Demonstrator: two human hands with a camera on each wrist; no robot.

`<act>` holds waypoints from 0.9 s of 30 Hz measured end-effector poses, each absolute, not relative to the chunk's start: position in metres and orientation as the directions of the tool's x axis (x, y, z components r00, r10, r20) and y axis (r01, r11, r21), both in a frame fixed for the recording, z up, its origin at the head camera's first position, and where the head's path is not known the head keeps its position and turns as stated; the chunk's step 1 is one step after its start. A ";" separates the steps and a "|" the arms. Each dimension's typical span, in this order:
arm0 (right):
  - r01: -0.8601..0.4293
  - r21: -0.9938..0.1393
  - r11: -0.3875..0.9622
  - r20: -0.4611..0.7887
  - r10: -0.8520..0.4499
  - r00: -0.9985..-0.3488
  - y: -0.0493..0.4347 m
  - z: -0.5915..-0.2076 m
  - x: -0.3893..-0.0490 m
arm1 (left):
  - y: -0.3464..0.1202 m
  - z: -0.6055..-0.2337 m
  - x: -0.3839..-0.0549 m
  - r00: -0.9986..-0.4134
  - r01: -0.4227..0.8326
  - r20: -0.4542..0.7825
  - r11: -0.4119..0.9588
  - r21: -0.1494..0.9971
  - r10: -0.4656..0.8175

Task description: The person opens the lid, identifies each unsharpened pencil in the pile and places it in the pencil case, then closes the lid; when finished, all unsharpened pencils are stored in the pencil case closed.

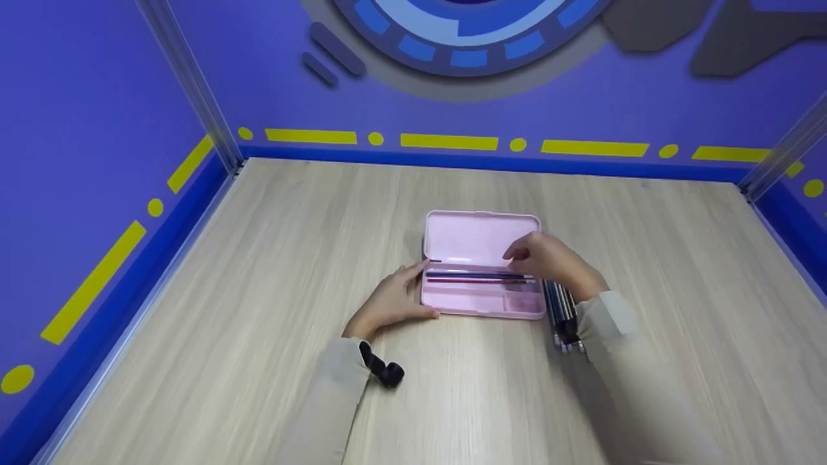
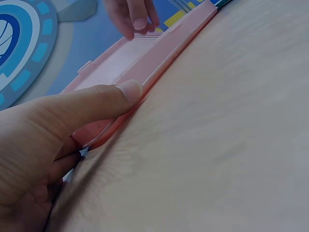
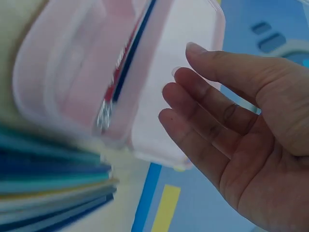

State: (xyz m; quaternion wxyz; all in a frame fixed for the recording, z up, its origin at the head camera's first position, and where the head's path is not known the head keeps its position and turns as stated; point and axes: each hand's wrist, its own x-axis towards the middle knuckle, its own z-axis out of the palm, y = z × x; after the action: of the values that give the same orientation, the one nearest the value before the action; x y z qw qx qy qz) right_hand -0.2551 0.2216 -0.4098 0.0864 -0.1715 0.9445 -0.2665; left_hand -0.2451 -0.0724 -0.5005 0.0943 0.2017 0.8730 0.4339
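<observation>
A pink pencil case [image 1: 478,299] lies on the table with its lid [image 1: 475,236] folded back. In its far compartment lie a dark blue pencil [image 3: 133,55] and a red pencil [image 3: 112,86], side by side. My left hand [image 1: 389,298] grips the left end of the case, its thumb [image 2: 104,100] along the near wall and the fingers round the far side. Over the right part of the case hovers my right hand [image 1: 546,259], fingers loosely bent, holding nothing. Beside the case's right end, partly under my right wrist, lies a bundle of pencils [image 3: 53,179].
The wooden table [image 1: 310,213] stretches out on all sides of the case. Blue panels [image 1: 446,116] with yellow marks close it off at the back and sides. A black strap end [image 1: 386,372] hangs from the left wrist.
</observation>
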 end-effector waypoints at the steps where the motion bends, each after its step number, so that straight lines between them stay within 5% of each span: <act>1: -0.265 -0.540 0.799 -0.074 -0.359 -0.930 0.226 -0.409 -0.254 | -0.073 -0.500 -0.245 -0.901 0.270 0.009 0.544 0.794 0.434; 27: -0.051 -0.553 0.831 -0.193 -0.187 -0.963 0.306 -0.419 -0.233 | -0.073 -0.500 -0.245 -0.899 0.268 0.008 0.537 0.800 0.438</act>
State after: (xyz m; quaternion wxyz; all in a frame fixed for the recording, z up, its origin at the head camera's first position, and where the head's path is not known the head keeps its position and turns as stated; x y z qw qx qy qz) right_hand -0.2327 0.3059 -0.4192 0.1205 -0.0626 0.9493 -0.2834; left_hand -0.2445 -0.0728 -0.5002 0.0972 0.2028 0.8711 0.4365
